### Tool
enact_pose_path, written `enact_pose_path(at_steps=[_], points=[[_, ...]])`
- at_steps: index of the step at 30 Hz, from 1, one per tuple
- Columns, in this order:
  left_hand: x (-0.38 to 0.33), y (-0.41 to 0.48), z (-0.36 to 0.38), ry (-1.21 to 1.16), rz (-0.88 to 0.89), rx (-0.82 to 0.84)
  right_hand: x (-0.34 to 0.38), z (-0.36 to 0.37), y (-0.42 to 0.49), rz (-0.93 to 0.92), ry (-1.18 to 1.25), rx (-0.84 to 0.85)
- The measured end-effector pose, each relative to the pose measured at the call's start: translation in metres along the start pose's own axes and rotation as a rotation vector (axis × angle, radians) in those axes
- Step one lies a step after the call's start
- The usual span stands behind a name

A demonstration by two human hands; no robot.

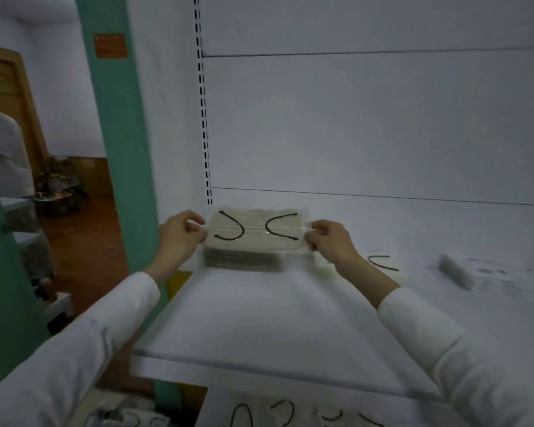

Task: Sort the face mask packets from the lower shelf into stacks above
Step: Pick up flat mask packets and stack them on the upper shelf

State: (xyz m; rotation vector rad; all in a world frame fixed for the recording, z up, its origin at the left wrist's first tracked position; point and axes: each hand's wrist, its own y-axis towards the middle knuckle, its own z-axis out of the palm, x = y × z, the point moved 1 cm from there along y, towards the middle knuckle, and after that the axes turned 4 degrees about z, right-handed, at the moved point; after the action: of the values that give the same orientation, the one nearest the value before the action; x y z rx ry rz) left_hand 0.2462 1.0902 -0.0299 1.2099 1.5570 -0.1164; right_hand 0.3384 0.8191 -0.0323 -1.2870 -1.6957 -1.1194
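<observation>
We find the clear plastic packet of beige, black-looped face masks (pixel 256 230) pinched at both short ends, left hand (pixel 179 234) and right hand (pixel 327 238) equally near. Its long axis runs left-right, directly over the matching stack (pixel 244 261) on the white shelf (pixel 259 318).

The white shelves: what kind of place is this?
Probably a shop or stockroom: the white shelf has a slotted upright behind it like store racking, face mask packets lie in a stack, and more packets wait on the shelf below.
</observation>
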Motion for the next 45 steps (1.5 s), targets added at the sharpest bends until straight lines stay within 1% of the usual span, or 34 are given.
enact_pose_path(at_steps=[3,6,8,11,13,20,22,24,26,28,34,36,40,45], points=[[0.025,0.034,0.003,0.074,0.006,0.053,-0.001,0.03,0.023,0.107,0.026,-0.026],[0.042,0.053,0.013,0.136,0.032,0.071,-0.007,0.048,0.037,0.169,-0.033,-0.054],[0.05,0.06,0.019,0.172,0.053,0.092,-0.01,0.055,0.044,0.178,-0.072,-0.069],[0.064,0.066,0.024,0.2,0.068,0.084,-0.016,0.063,0.048,0.201,-0.067,-0.079],[0.07,0.067,0.027,0.214,0.092,0.092,-0.019,0.069,0.048,0.183,-0.083,-0.107],[0.075,0.075,0.034,0.233,0.124,0.153,-0.018,0.077,0.056,0.19,-0.086,-0.144],[0.076,0.076,0.037,0.254,0.098,0.189,-0.018,0.079,0.057,0.18,-0.119,-0.143],[0.079,0.074,0.04,0.259,0.081,0.265,-0.02,0.081,0.058,0.168,-0.173,-0.126],[0.081,0.071,0.044,0.278,0.09,0.346,-0.022,0.082,0.059,0.147,-0.233,-0.098],[0.083,0.07,0.045,0.286,0.098,0.383,-0.025,0.084,0.061,0.117,-0.293,-0.072],[0.08,0.073,0.033,0.349,0.196,0.301,-0.024,0.079,0.066,-0.003,-0.401,-0.124],[0.071,0.069,0.029,0.36,0.245,0.292,-0.021,0.074,0.065,-0.077,-0.475,-0.126],[0.05,0.052,0.024,0.379,0.305,0.302,-0.013,0.061,0.047,-0.246,-0.616,-0.075],[0.006,0.004,0.022,0.303,0.303,0.301,-0.002,0.035,0.006,-0.363,-0.705,-0.033]])
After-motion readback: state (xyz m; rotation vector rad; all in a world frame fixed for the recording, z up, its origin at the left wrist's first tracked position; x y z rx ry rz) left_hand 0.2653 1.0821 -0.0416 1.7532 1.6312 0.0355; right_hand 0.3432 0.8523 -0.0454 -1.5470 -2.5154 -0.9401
